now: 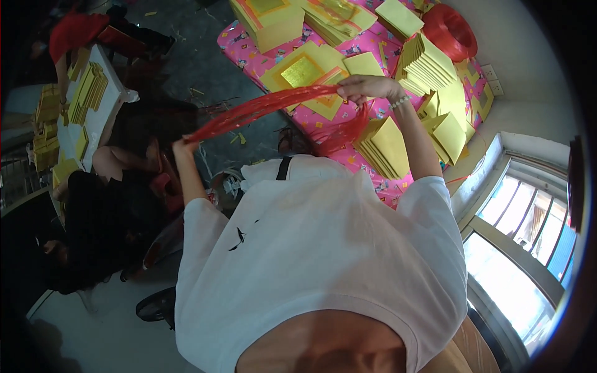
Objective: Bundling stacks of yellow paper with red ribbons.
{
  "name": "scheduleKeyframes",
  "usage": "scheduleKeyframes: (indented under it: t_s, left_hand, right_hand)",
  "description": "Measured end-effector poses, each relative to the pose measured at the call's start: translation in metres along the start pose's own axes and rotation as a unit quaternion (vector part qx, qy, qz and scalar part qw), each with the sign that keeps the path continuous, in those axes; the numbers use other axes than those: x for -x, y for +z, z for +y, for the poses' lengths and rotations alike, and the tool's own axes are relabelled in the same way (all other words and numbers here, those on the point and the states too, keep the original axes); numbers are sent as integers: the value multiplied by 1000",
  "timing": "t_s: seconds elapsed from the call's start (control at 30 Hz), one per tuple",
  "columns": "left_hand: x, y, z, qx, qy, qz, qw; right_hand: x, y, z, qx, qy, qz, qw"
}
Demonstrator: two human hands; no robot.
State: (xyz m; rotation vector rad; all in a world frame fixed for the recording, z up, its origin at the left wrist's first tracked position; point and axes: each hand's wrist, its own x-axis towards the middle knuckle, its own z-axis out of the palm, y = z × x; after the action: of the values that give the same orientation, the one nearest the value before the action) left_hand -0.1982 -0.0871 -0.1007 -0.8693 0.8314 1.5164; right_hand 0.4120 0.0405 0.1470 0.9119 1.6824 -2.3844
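A bundle of red plastic strands (pixel 267 104) stretches between my two hands in front of my body. My left hand (pixel 185 147) grips its lower left end, held away from the table. Up at the right, my right hand (pixel 367 88) closes round the other end, above the pink table. Loose red strands hang below the right hand, over the table's edge. Beneath and beside that hand lies yellow paper with a gold square (pixel 298 74), and a stack of yellow paper (pixel 380 148) stands just nearer to me.
The pink patterned tablecloth (pixel 252 57) carries several stacks of yellow paper (pixel 426 65). A coil of red plastic twine (pixel 449 32) sits at the far right by the wall. Left, people sit around a white table (pixel 107 118) with yellow bundles. A barred window (pixel 522 217) is at my right.
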Motion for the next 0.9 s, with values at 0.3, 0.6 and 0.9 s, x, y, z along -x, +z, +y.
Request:
scheduleKeyframes:
  t_s: [0.3,0.6,0.9]
  left_hand:
    - [87,100,-254,-635,687,-74,345]
    - [222,155,-333,-839,360,-408,-17]
    - [187,157,-214,-803,510,-296,79]
  right_hand:
    - [-74,35,-34,247,64,33,966]
    - [-71,28,-42,184,-27,-85,979]
    - [-24,-8,12,188,1,-14,982]
